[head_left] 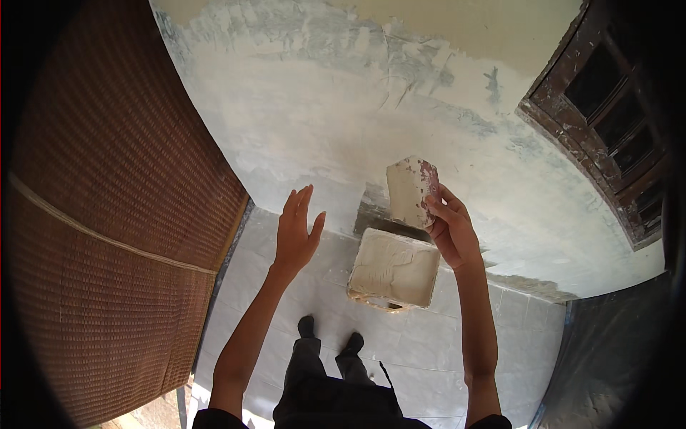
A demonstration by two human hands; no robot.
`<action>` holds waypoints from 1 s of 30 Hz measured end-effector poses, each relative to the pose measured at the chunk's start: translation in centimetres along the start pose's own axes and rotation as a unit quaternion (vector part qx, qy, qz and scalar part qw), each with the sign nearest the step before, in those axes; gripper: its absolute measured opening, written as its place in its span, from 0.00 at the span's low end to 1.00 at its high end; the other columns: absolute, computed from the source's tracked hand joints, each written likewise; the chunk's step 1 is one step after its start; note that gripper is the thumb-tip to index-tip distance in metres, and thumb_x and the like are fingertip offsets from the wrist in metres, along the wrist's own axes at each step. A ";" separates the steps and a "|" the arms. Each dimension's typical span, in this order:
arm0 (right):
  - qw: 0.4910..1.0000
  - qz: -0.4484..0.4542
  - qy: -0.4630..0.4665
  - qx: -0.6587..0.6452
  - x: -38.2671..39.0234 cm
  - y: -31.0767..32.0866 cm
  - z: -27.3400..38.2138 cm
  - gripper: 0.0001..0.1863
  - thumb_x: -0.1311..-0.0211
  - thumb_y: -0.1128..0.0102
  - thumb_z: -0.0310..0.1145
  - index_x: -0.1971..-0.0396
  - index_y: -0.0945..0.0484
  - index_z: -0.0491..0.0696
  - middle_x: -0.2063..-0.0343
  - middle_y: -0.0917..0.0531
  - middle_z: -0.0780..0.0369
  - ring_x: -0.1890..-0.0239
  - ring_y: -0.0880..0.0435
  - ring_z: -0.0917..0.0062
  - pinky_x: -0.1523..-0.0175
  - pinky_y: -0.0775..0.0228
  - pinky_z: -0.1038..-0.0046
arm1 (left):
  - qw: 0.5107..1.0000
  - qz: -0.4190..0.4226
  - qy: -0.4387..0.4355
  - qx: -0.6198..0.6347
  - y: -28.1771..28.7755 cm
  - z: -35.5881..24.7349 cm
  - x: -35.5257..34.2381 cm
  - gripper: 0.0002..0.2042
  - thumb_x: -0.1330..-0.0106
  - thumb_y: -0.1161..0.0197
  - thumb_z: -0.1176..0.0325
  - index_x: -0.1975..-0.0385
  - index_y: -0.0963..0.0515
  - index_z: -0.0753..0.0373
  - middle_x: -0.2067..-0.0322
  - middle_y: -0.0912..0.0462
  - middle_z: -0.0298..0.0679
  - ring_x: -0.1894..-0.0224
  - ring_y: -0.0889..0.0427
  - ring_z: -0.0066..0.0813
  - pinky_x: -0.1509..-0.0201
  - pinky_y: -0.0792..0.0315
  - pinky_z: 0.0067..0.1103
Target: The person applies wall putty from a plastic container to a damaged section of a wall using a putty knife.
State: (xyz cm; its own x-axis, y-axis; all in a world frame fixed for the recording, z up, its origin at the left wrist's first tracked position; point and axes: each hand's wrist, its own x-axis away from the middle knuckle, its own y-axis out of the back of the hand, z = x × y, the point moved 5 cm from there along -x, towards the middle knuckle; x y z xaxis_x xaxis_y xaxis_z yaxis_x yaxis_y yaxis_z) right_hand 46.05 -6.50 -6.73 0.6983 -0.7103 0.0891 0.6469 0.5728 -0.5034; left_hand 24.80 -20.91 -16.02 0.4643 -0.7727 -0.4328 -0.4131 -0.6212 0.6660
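My right hand (454,227) grips a flat putty spreader (407,191) by its right edge, thumb on the near face. Pale filler coats most of the spreader, and reddish-brown patches show along its right side. My left hand (296,230) is raised in the air with nothing in it, fingers stretched out and thumb apart. Below the spreader and between my hands stands a squarish tub (395,268), with smooth cream-coloured filler in it and dried smears on its rim.
Ahead rises a wall (307,107) with white filler spread unevenly over it. A brown wooden window frame (600,118) is at the upper right. A woven brown mat (121,214) hangs along the left. Grey sheeting (421,357) covers the floor around my feet; dark sheeting (600,357) lies right.
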 end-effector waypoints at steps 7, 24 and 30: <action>0.996 0.026 0.087 0.008 -3.3 -9.4 5.9 0.19 0.37 0.47 0.24 0.48 0.35 0.36 0.57 0.22 0.57 0.58 0.18 0.76 0.51 0.22 0.73 | 0.985 -0.135 -0.107 0.023 10.3 -0.5 -8.0 0.24 0.34 0.45 0.67 0.40 0.38 0.69 0.41 0.33 0.51 0.36 0.40 0.54 0.35 0.42 0.38; 0.953 -0.163 0.243 0.084 -15.5 -21.6 6.0 0.11 0.36 0.46 0.27 0.55 0.25 0.40 0.63 0.18 0.63 0.64 0.18 0.81 0.59 0.24 0.80 | 0.929 -0.112 -0.350 0.040 19.3 5.5 -29.5 0.22 0.36 0.44 0.71 0.41 0.35 0.66 0.42 0.32 0.45 0.36 0.38 0.46 0.37 0.39 0.35; 0.696 -0.287 0.461 0.469 -16.8 -25.3 8.2 0.11 0.38 0.45 0.23 0.56 0.21 0.43 0.69 0.17 0.62 0.68 0.21 0.81 0.65 0.29 0.79 | 0.905 -0.156 -0.394 0.031 19.4 4.9 -32.6 0.22 0.38 0.44 0.74 0.43 0.33 0.66 0.43 0.31 0.44 0.36 0.36 0.42 0.37 0.38 0.35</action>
State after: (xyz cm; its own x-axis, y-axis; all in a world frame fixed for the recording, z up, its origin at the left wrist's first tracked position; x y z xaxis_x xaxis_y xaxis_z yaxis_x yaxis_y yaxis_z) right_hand 20.45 -5.67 11.59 0.0279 -0.6452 -0.7635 0.9561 -0.2056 0.2087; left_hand -2.17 -8.42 7.98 -0.1272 -0.3955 -0.9096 -0.4132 -0.8126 0.4111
